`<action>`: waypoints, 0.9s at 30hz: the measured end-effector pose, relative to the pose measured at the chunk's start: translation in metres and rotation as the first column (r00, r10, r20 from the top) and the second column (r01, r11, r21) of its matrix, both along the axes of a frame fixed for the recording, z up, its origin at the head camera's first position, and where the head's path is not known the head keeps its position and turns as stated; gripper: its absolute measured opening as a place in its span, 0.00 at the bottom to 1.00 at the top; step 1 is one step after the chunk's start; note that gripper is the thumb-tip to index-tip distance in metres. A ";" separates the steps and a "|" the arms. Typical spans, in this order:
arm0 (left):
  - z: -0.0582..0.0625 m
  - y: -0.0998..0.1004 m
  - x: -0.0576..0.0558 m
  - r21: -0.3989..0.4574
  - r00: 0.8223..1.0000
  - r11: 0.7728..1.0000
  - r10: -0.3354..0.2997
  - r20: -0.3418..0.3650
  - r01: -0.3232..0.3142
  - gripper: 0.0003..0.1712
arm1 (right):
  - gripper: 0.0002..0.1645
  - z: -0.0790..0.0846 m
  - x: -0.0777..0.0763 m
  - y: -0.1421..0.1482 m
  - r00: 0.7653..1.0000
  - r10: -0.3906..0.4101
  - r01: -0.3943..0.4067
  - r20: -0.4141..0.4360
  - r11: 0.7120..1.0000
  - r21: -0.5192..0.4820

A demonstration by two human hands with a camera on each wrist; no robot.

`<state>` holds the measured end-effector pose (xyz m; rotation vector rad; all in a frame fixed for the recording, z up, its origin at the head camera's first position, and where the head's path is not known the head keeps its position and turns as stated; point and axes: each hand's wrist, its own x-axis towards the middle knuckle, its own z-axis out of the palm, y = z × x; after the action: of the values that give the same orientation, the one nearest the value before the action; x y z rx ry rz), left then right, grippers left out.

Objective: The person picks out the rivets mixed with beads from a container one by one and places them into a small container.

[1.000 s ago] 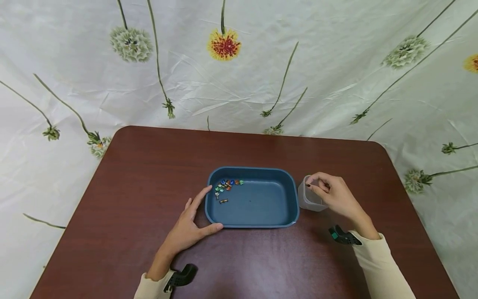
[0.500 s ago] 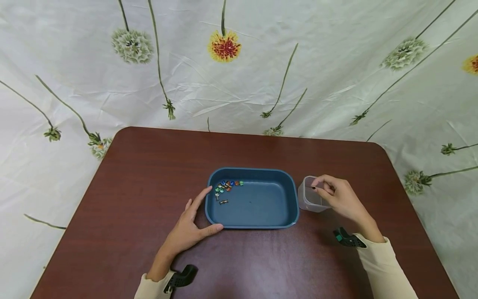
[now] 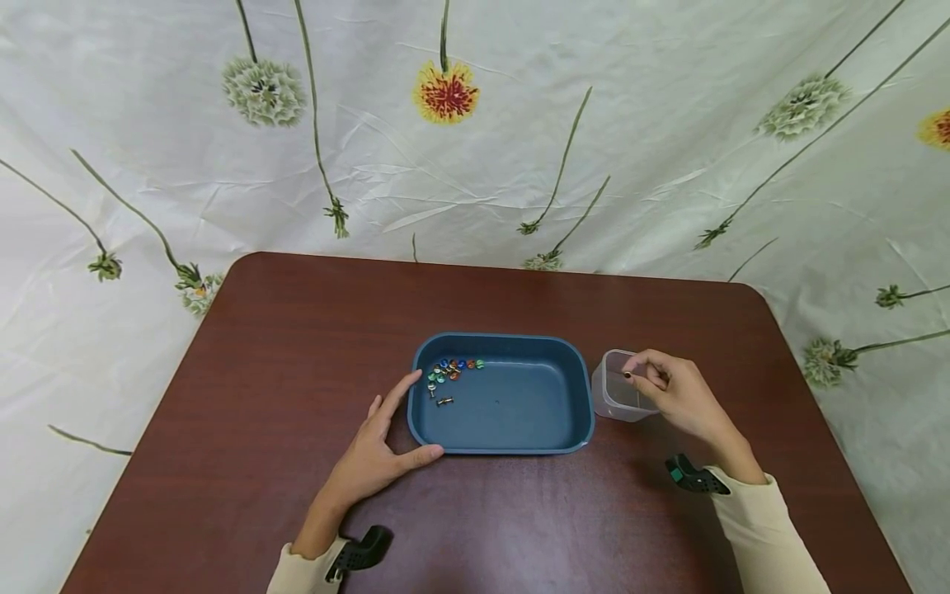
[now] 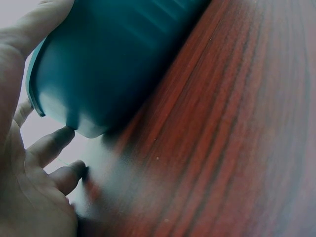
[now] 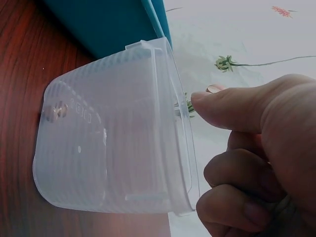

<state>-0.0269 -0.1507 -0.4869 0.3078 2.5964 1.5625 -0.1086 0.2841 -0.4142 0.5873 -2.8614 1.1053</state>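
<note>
A blue tray (image 3: 519, 425) stands on the table, with several small shiny push pins (image 3: 445, 369) with coloured heads at its left end. My left hand (image 3: 374, 454) rests on the tray's left side, its fingers spread and its thumb on the near rim. Right of the tray is a clear plastic container (image 5: 123, 133); a small coppery thing (image 5: 57, 111) shows at its bottom. Above its mouth my right hand (image 3: 671, 392) pinches a small dark coppery piece (image 5: 216, 89) between thumb and forefinger, probably a push pin and mostly hidden. The other fingers are curled.
The dark red wooden table (image 3: 312, 330) has rounded far corners. Behind it hangs a white cloth (image 3: 505, 165) printed with flowers. A black wrist device (image 3: 364, 549) sits on the left wrist and another black device (image 3: 693, 476) on the right.
My right hand has shifted slightly right and nearer over the container, its fingertips still together. The left hand, the tray and the push pins in it have stayed put.
</note>
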 end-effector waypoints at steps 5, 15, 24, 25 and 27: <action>0.000 0.000 0.000 -0.003 1.000 1.000 0.001 0.000 -0.001 0.59 | 0.10 0.000 0.000 0.000 1.000 0.001 -0.001 -0.005 1.000 0.004; 0.001 0.001 0.000 -0.004 1.000 1.000 -0.002 -0.004 0.002 0.59 | 0.10 0.000 0.001 0.001 1.000 -0.009 0.009 0.001 1.000 0.005; -0.001 0.000 0.000 -0.003 1.000 1.000 -0.002 -0.003 0.002 0.59 | 0.09 0.001 0.002 0.000 1.000 -0.005 0.005 0.007 1.000 0.011; -0.001 0.000 0.000 -0.003 1.000 1.000 -0.002 -0.002 0.002 0.59 | 0.09 0.001 0.002 0.000 1.000 -0.006 0.006 0.009 1.000 0.010; -0.001 0.000 0.000 -0.002 1.000 1.000 -0.003 -0.004 0.003 0.59 | 0.09 0.001 0.002 0.000 1.000 -0.007 0.007 0.013 1.000 0.012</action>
<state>-0.0273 -0.1506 -0.4878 0.3151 2.5996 1.5595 -0.1068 0.2837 -0.4136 0.5729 -2.8805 1.0955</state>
